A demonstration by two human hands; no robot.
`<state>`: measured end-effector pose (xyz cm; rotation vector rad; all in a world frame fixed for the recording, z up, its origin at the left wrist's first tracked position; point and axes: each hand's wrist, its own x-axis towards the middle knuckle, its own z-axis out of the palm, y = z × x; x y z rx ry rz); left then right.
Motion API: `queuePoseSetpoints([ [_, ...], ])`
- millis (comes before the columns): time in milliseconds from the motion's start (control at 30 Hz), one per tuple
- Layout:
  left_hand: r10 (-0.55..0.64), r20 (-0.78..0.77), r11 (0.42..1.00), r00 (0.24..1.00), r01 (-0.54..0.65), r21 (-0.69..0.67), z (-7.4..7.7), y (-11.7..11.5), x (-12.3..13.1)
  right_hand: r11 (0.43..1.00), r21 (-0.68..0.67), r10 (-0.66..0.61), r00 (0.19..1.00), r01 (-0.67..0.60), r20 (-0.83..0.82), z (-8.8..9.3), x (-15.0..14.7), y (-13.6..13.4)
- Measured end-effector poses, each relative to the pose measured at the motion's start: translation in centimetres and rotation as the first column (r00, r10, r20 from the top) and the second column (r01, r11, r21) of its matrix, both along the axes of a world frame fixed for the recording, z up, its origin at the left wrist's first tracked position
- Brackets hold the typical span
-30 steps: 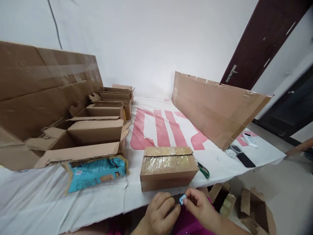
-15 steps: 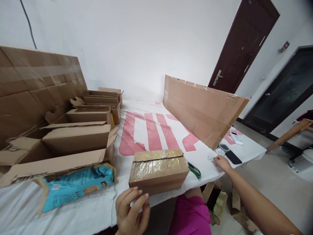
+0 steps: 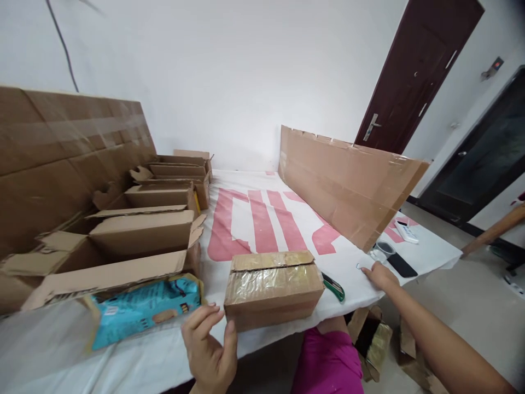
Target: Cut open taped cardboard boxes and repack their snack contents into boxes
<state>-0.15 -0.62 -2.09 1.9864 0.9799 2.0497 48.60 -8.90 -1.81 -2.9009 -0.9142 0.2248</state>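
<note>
A taped cardboard box (image 3: 273,287) sits near the table's front edge. My left hand (image 3: 209,347) is at its lower left corner, fingers apart and curled, thumb up against the box front, holding nothing. My right hand (image 3: 379,275) is stretched out to the right and lies flat on the white cloth (image 3: 262,219), fingers beside a small metal clip (image 3: 359,266) and close to a clear tape roll (image 3: 384,250). A green utility knife (image 3: 334,286) lies just right of the box.
Several open cardboard boxes (image 3: 139,241) line the left side, with a blue snack packet (image 3: 143,309) in front of them. Tall cardboard sheets (image 3: 348,186) stand at left and right. A black phone (image 3: 401,265) and white remote (image 3: 406,231) lie at far right. Boxes sit on the floor (image 3: 371,339).
A second ago both hands held a small blue-and-white item near my lap. The right hand has since reached out to the clip by the tape roll, and the left hand moved to the box corner.
</note>
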Motion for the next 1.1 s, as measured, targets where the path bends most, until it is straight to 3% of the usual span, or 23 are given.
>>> queuePoseSetpoints([
  [133,-0.024,0.072,0.977,0.997,0.039,-0.209,-0.4,1.3,-0.7,0.974,0.176,0.127,0.988,-0.141,0.089,0.7,-2.1,-0.3],
  [233,-0.153,0.030,0.929,0.988,0.154,-0.338,-0.5,2.0,-1.0,0.899,0.303,0.297,0.949,-0.316,0.110,1.5,-5.9,-0.2],
  [300,-0.215,-0.003,0.907,0.977,0.199,-0.371,-0.6,2.1,-1.0,0.778,0.414,0.459,0.878,-0.473,0.139,2.4,-9.2,-0.2],
  [400,-0.232,-0.032,0.907,0.972,0.204,-0.368,-0.5,1.9,-0.9,0.454,0.558,0.698,0.666,-0.695,0.263,4.3,-14.0,-0.3],
  [433,-0.230,-0.041,0.910,0.972,0.200,-0.363,-0.5,1.8,-0.9,0.372,0.564,0.747,0.598,-0.738,0.290,4.9,-15.2,-0.3],
  [467,-0.228,-0.052,0.913,0.972,0.195,-0.359,-0.4,1.7,-0.9,0.325,0.555,0.780,0.549,-0.765,0.300,5.3,-16.3,-0.3],
  [567,-0.219,-0.082,0.917,0.972,0.177,-0.357,-0.2,1.6,-1.1,0.283,0.538,0.810,0.498,-0.794,0.308,5.7,-18.1,0.0],
  [700,-0.229,-0.089,0.918,0.969,0.185,-0.351,-0.1,1.6,-1.3,0.280,0.578,0.784,0.530,-0.767,0.323,5.8,-19.1,-0.1],
  [833,-0.282,-0.058,0.909,0.958,0.248,-0.335,0.0,1.4,-1.1,0.239,0.689,0.799,0.542,-0.684,0.261,7.1,-20.1,-1.1],
  [900,-0.335,-0.027,0.898,0.942,0.311,-0.310,0.1,1.2,-1.2,0.190,0.723,0.841,0.490,-0.664,0.229,7.9,-20.4,-1.7],
  [1000,-0.455,0.076,0.839,0.887,0.456,-0.297,0.1,1.1,-1.5,0.105,0.710,0.924,0.333,-0.696,0.190,8.5,-20.7,-2.2],
  [1100,-0.527,0.182,0.764,0.830,0.556,-0.326,0.2,1.1,-1.9,0.087,0.666,0.942,0.278,-0.741,0.186,8.6,-20.9,-2.0],
])
